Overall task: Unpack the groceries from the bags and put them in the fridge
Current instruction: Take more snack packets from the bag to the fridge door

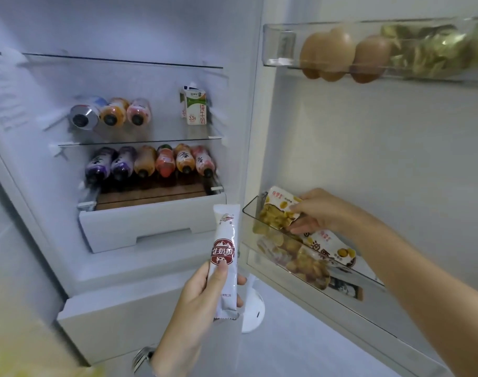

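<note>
Right now the stocking step is in hand: the right hand [318, 213] pinches a yellow printed plastic snack packet [280, 212] inside the clear plastic lower door bin [248, 210], other packets lying just beneath its fingers [300, 228]. The left hand [205, 295] clasps a long white foil sachet with a red label [224, 257] upright, its fingers wrapped behind. Next, probably, releasing the packet and finding the sachet a place.

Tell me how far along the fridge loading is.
Well underway: bottles fill two shelves beside a milk carton, and eggs sit in the top door rack. Now the right hand is setting a snack bag into the lower door bin. The left hand holds a white sachet, unstored. The bags are out of view.
</note>
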Tool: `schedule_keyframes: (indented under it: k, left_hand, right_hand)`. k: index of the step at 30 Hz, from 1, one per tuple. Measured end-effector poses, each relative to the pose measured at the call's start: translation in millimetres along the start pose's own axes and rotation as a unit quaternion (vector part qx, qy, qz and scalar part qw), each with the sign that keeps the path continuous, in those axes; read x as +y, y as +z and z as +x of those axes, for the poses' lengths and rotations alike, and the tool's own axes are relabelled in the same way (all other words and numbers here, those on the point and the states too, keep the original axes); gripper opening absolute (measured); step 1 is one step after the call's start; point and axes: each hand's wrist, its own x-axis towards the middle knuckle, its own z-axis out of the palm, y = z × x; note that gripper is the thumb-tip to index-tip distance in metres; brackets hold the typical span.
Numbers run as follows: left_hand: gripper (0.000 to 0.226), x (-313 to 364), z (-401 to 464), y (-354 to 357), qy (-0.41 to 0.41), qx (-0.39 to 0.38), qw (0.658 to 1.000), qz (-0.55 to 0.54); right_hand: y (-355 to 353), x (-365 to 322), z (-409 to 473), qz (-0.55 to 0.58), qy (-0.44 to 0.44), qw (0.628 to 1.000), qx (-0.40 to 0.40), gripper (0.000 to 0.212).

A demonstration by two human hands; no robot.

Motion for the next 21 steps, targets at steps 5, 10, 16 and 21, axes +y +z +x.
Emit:
schedule_keyframes:
  k: [5, 10, 16, 21]
  left_hand:
    - [0.028, 3.0, 17.3, -11.7, 0.005, -0.012, 1.000, 0.020]
    - [0.026, 5.6, 27.5, -12.1, 0.006, -0.028, 0.999, 0.019]
    - [0.028, 10.2, 32.9, -3.1, 0.012, -0.058, 0.998, 0.016]
    - [0.034, 14.4, 31.9, 12.7, 0.031, -0.102, 0.994, 0.020]
  right_hand:
    - [12.8, 3.8, 13.0, -0.081, 0.017, 0.996, -0.045, 0.019]
    - [18.9, 3.9, 15.6, -0.234, -0.034, 0.972, -0.010, 0.015]
    - [7.6, -2.2, -3.9, -0.310, -0.096, 0.943, 0.072, 0.017]
    - [-8.2, -5.5, -58.3, -0.183, -0.166, 0.964, 0.095, 0.012]
